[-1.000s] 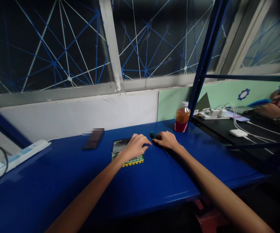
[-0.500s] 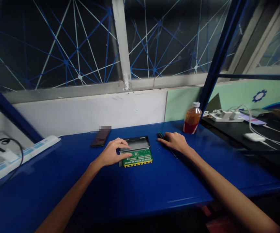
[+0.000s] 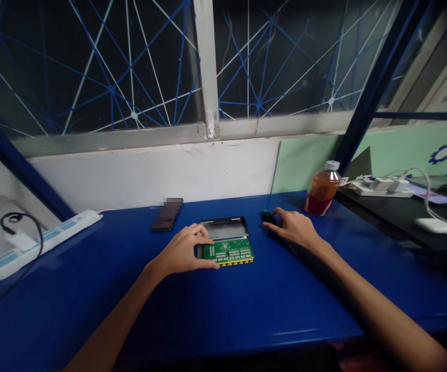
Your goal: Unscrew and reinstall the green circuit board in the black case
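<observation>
My left hand (image 3: 188, 250) is at the left end of a green circuit board (image 3: 229, 250), which has a yellow strip of connectors along its front. The thumb presses at the front edge and a finger rests near the board's back edge, so the board's left end lies between them. Behind the board, an open dark case (image 3: 225, 227) shows its grey inside. To the right, my right hand (image 3: 293, 227) lies on the table, fingers closed round a screwdriver (image 3: 267, 216). Part of its dark green handle shows; its thin shaft is mostly in shadow.
A phone (image 3: 166, 215) lies behind my left hand. A drink bottle (image 3: 321, 190) stands behind my right hand. Tiny specks lie between the case and the screwdriver. Power strips (image 3: 49, 242) with cables sit at left and right. The blue table (image 3: 208, 315) meets a wall.
The view has shifted slightly. My left thumb has moved from over the board to its front yellow edge. My right hand stays on the screwdriver, whose shaft is now harder to see.
</observation>
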Available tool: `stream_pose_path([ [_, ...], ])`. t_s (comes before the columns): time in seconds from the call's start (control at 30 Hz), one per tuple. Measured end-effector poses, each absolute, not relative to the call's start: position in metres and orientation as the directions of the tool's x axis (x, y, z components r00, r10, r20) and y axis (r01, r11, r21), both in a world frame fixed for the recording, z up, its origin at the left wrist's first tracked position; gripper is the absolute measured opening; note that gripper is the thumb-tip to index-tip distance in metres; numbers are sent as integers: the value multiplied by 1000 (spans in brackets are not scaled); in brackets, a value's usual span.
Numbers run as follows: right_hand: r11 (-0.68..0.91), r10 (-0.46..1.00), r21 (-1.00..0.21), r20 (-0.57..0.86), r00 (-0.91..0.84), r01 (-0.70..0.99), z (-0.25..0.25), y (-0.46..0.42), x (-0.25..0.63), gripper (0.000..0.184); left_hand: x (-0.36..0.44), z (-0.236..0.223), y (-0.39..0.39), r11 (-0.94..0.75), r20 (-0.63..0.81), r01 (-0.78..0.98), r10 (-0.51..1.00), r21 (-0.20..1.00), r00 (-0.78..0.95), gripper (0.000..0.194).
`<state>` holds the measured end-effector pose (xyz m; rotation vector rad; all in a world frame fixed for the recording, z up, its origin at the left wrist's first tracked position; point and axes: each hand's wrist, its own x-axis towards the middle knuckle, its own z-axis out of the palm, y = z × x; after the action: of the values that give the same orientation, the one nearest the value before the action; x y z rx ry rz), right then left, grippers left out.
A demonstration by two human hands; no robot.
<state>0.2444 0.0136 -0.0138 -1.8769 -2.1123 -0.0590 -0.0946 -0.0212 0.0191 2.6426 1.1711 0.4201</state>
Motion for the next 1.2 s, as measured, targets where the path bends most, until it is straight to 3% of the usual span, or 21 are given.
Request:
stream_pose_path([
  [0.17,194,961,-177,233,-150,965,-16,13,244,43,-93,15,-21,-662,176,691,747,292,641,61],
  [0.43,288,940,-169,240,-244,943,-13,11,244,46,-90,11,-22,-691,216,684,723,234,656,65],
  [0.8,260,942,-132,254,-221,956,-12,9,247,50,-87,10,-23,-686,230,699,727,202,647,64],
  [0.9,217,925,-60,333,-185,974,-9,7,245,53,-87,10,-23,-681,218,704,732,202,645,65],
  [1.0,201,849,-57,508,-145,978,-6,2,238,53,-89,10,-21,-684,212,701,730,201,650,65],
  [1.1,356,737,-123,646,-197,927,-3,-5,223,45,-89,10,-20,-685,216,702,728,196,651,65],
  [1.2,556,688,-165,641,-340,815,-1,-17,204,37,-89,10,-20,-682,215,706,731,190,648,65],
])
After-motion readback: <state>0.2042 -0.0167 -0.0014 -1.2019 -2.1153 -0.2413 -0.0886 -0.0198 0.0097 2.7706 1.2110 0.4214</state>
